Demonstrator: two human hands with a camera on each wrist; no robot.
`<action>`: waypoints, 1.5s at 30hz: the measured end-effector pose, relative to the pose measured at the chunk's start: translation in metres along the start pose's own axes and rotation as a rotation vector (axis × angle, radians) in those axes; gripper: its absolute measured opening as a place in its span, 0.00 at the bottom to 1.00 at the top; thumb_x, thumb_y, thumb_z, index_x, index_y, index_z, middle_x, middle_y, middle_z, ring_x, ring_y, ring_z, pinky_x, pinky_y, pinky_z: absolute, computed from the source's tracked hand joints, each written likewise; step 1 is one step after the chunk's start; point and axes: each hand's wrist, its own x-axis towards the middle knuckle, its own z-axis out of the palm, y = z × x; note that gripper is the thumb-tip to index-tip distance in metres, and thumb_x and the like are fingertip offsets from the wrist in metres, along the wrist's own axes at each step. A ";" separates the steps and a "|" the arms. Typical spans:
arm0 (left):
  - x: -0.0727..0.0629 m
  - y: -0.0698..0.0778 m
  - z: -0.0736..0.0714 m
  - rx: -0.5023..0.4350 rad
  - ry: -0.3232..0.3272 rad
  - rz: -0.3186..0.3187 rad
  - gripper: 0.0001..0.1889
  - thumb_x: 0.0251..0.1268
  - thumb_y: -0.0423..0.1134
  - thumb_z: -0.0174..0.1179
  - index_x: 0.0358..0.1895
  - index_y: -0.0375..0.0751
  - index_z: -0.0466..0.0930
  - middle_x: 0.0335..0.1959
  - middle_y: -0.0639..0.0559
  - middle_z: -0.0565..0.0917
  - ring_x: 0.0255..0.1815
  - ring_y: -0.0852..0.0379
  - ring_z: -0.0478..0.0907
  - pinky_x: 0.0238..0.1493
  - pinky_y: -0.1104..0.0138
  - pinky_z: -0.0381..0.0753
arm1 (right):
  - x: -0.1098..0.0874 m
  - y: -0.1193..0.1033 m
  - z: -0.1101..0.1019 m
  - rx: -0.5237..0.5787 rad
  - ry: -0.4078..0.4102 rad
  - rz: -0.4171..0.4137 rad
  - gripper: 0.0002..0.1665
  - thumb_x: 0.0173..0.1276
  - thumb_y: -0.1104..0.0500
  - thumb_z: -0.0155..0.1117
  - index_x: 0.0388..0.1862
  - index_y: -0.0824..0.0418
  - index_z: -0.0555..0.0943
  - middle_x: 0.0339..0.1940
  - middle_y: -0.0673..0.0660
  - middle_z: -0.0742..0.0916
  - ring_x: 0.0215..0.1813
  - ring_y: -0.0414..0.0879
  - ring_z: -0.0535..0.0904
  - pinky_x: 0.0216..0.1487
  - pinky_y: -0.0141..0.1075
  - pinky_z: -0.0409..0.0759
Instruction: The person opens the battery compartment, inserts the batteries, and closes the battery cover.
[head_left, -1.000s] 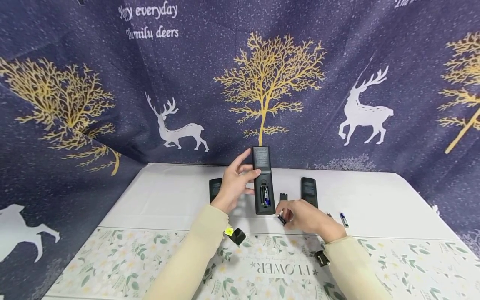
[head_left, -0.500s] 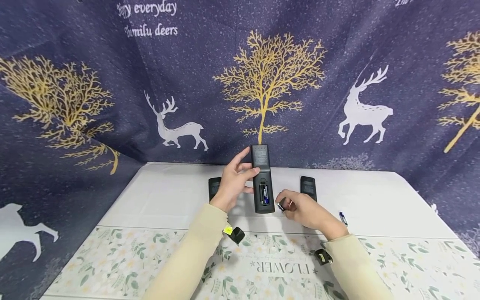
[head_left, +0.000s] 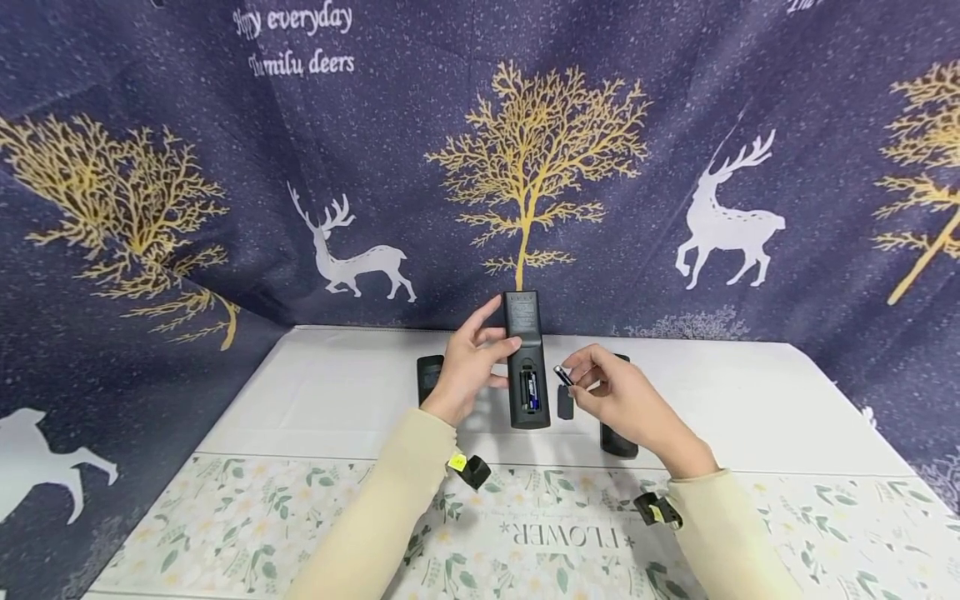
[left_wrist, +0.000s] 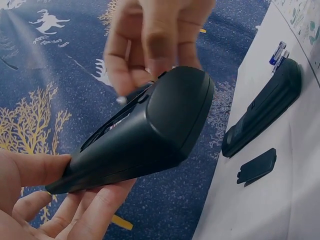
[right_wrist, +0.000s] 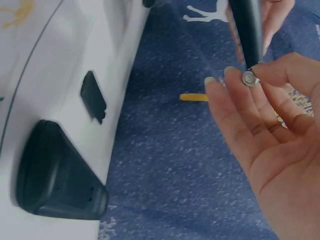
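"What do the left fingers grip?"
"A long black plastic remote, one blue cylindrical battery within."
"Beyond them?"
"A slim dark silver-ended battery, pinched by the right fingers; a loosening pinch could drop it."

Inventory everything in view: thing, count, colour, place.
Held remote: one, black, in left hand
Second remote: one, black, on table behind left hand
Third remote: one, black, on table behind right hand
Slotted battery: one, blue and black, in held remote
Pinched battery: one, black and silver, in right hand
Loose batteries: two, blue and silver, beside third remote
Battery cover: one, black, on table
Floral mat: one, white and green, table's near side
Table: one, white, below backdrop
Backdrop: one, navy, behind table
Wrist devices: two, black, at wrists
Sleeves: two, cream, on arms
Hands: two, bare, over table
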 end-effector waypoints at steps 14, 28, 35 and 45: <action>0.001 0.000 0.002 0.007 -0.006 0.026 0.39 0.73 0.29 0.68 0.81 0.65 0.69 0.57 0.42 0.85 0.48 0.40 0.87 0.28 0.57 0.89 | 0.002 -0.023 0.007 -0.001 0.029 -0.100 0.13 0.71 0.74 0.69 0.48 0.60 0.88 0.46 0.50 0.89 0.44 0.43 0.87 0.49 0.37 0.88; -0.003 -0.002 0.001 0.010 -0.017 0.020 0.38 0.73 0.29 0.68 0.80 0.66 0.70 0.56 0.42 0.85 0.41 0.49 0.88 0.30 0.55 0.90 | -0.001 -0.031 0.019 -0.056 0.065 -0.166 0.14 0.70 0.72 0.73 0.50 0.59 0.89 0.45 0.46 0.89 0.42 0.40 0.87 0.51 0.42 0.87; -0.002 0.001 0.007 0.021 -0.043 0.029 0.38 0.74 0.31 0.68 0.81 0.66 0.68 0.58 0.42 0.84 0.44 0.48 0.88 0.32 0.55 0.90 | 0.002 -0.032 0.020 -0.111 0.169 -0.217 0.15 0.67 0.70 0.77 0.52 0.63 0.88 0.41 0.52 0.91 0.38 0.44 0.88 0.38 0.38 0.87; -0.006 0.000 0.008 0.014 -0.052 0.022 0.38 0.74 0.30 0.68 0.81 0.66 0.68 0.56 0.44 0.85 0.43 0.49 0.87 0.32 0.55 0.90 | 0.003 -0.026 0.034 -0.151 0.306 -0.258 0.09 0.64 0.67 0.80 0.40 0.59 0.90 0.36 0.46 0.87 0.32 0.37 0.81 0.34 0.32 0.82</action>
